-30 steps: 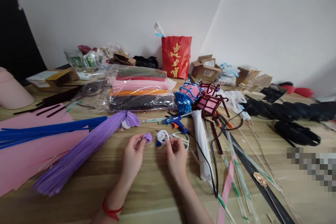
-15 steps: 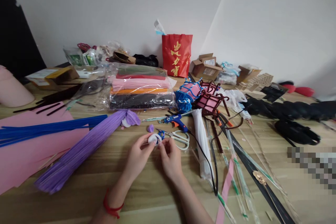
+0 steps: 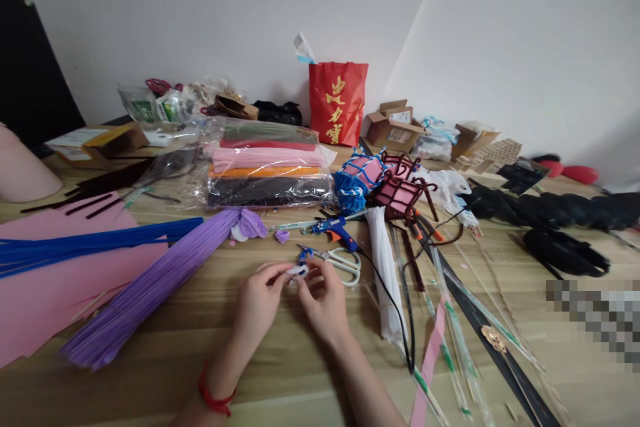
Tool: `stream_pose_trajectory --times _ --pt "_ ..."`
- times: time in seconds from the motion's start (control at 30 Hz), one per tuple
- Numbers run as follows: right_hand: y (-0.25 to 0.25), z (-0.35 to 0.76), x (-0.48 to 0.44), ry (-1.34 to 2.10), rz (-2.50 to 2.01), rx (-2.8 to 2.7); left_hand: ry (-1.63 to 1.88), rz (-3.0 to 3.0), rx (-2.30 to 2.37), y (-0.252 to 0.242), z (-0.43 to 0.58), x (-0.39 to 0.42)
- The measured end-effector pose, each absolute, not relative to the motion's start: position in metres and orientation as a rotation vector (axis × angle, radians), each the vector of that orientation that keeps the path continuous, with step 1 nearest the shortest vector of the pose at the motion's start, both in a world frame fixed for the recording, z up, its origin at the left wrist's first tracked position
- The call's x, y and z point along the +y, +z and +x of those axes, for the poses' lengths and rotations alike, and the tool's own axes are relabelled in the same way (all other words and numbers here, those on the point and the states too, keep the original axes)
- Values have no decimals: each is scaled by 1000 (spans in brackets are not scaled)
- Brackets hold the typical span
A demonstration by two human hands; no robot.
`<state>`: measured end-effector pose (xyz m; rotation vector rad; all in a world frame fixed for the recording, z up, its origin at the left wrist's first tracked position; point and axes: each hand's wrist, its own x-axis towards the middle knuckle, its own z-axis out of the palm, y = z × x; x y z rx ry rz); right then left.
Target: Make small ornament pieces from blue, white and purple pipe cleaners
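Between my left hand (image 3: pixel 257 300) and my right hand (image 3: pixel 324 300), a small white ring-shaped coil (image 3: pixel 298 271), seemingly of fuzzy craft stem, is pinched by the fingertips. It is tilted, showing mostly its edge. Just beyond it lies a small blue coil (image 3: pixel 305 255), near my right fingers. Scissors with white handles (image 3: pixel 350 280) rest behind my right hand. Further back are a blue glue gun (image 3: pixel 343 233) and a little purple coil (image 3: pixel 283 236). A bundle of purple stems (image 3: pixel 155 297) lies to the left, and a bundle of white stems (image 3: pixel 387 280) to the right.
Pink sheets (image 3: pixel 40 307) carry blue stems (image 3: pixel 100 240) at left. Bagged coloured stems (image 3: pixel 270 163), blue-and-pink and brown-and-pink lantern shapes (image 3: pixel 397 197) and a red bag (image 3: pixel 340 103) stand behind. The glue gun's black cord (image 3: pixel 395 310) and thin sticks (image 3: pixel 457 347) stretch along the right.
The white coil has turned from showing its round face to nearly edge-on. My right fingers have shifted slightly around it, and my left hand has dropped a little.
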<state>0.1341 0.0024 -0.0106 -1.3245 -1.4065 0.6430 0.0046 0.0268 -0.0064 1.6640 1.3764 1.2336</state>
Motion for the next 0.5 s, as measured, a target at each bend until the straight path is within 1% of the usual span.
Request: stream_pose_trajectory --times 0.1,0.2,0.3,0.4,0.5 --pt "-12 137 3 561 -1278 -1459 1256 1767 1400 -5 6 24" --pt "-14 139 4 586 -1327 -1411 1222 1668 1445 -6 7 24" --pt "-18 138 6 733 -1383 -1266 1196 1533 1401 -10 8 26" --pt "-22 135 8 962 -1317 -1132 1116 1481 1311 -13 7 28" --pt "-24 133 8 994 -1281 -1139 1078 1544 1326 -13 6 27"
